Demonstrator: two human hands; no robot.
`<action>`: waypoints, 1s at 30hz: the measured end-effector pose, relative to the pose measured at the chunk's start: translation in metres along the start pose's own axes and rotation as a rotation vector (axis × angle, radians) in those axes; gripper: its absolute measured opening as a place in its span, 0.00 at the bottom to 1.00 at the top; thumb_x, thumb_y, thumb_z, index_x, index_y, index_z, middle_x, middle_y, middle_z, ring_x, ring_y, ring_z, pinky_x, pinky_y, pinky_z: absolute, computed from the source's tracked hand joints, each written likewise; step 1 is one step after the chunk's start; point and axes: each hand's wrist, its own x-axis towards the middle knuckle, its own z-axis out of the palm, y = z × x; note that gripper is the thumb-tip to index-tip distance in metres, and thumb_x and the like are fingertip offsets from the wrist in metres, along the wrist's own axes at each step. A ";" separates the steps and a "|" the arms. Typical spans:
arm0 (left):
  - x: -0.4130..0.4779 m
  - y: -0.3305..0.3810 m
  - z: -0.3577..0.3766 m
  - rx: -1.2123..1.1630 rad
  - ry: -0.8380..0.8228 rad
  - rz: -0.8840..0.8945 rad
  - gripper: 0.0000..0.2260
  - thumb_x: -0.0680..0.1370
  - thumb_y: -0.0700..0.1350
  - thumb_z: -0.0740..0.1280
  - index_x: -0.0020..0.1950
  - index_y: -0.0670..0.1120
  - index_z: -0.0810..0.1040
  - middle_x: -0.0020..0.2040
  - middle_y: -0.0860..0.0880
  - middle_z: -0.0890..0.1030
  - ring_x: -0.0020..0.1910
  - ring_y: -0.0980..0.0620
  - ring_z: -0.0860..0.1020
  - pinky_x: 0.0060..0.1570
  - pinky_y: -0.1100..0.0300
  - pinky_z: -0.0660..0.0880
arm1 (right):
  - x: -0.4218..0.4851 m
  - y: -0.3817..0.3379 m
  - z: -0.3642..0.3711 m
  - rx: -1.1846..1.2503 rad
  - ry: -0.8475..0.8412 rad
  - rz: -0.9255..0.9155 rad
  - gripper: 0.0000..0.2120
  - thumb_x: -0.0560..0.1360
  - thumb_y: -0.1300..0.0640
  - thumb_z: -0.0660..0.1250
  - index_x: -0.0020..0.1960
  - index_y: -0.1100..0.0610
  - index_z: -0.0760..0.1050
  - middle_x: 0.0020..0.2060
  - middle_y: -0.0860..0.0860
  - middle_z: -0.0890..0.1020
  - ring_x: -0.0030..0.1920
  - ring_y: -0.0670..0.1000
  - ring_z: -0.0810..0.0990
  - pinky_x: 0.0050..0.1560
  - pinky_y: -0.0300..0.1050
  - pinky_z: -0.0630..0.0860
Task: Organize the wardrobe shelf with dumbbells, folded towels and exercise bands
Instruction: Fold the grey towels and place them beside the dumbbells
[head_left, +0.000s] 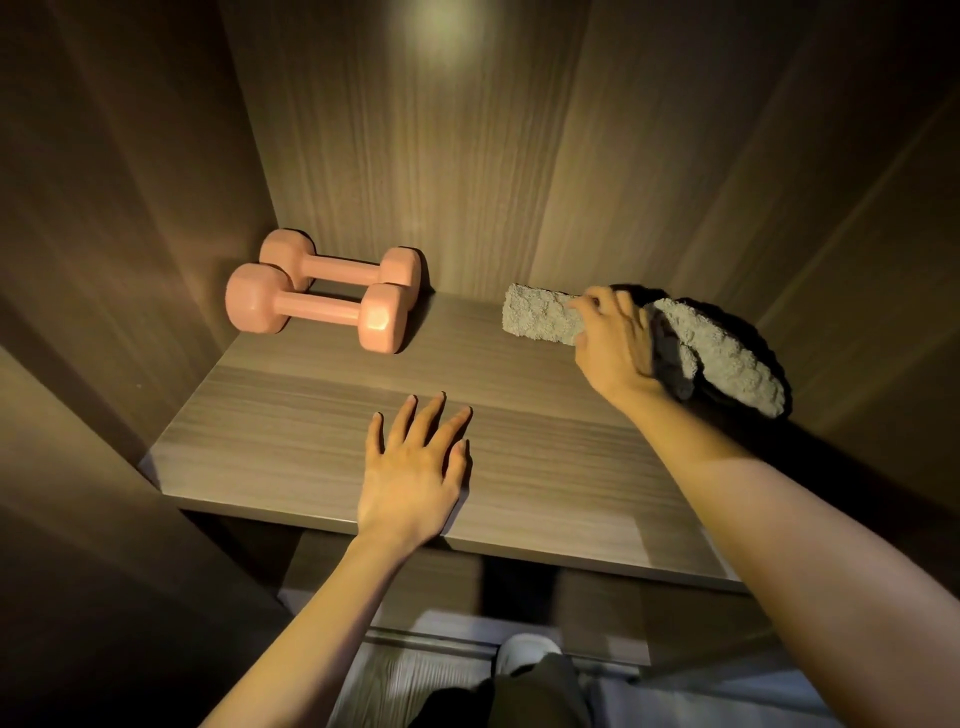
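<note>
Shelf (291, 431) of wood grain in dim wardrobe (415, 156), seemingly laminate.

salmon-pink dumbbells (322, 291), grey nubbly towel (727, 353), brown wood-grain shelf (291, 431).

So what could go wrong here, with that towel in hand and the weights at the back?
1. The right hand grips the towel only at its middle, with both ends loose, so the fold may come undone when it is set down.
2. The dumbbells lie on their sides at the back left of the shelf; a stray push from the towel might shift them.
</note>
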 end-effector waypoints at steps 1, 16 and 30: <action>0.000 0.000 0.000 -0.003 0.001 -0.002 0.21 0.82 0.55 0.47 0.75 0.62 0.57 0.78 0.56 0.55 0.78 0.51 0.48 0.74 0.47 0.43 | -0.004 0.004 -0.002 -0.027 0.047 0.056 0.20 0.74 0.62 0.64 0.65 0.53 0.72 0.65 0.53 0.70 0.65 0.57 0.66 0.61 0.53 0.63; 0.000 0.001 0.000 -0.054 0.024 0.001 0.20 0.82 0.55 0.49 0.74 0.61 0.61 0.77 0.55 0.58 0.77 0.52 0.50 0.74 0.47 0.44 | -0.064 0.045 -0.014 -0.036 -0.233 0.442 0.17 0.79 0.61 0.60 0.67 0.59 0.70 0.65 0.61 0.69 0.67 0.62 0.66 0.62 0.57 0.71; -0.028 0.044 -0.041 -0.486 -0.336 0.049 0.33 0.81 0.47 0.60 0.77 0.60 0.42 0.78 0.52 0.56 0.78 0.48 0.47 0.72 0.38 0.38 | -0.156 0.014 -0.103 0.218 -0.375 0.165 0.08 0.79 0.51 0.61 0.56 0.51 0.75 0.57 0.49 0.67 0.46 0.48 0.72 0.44 0.42 0.73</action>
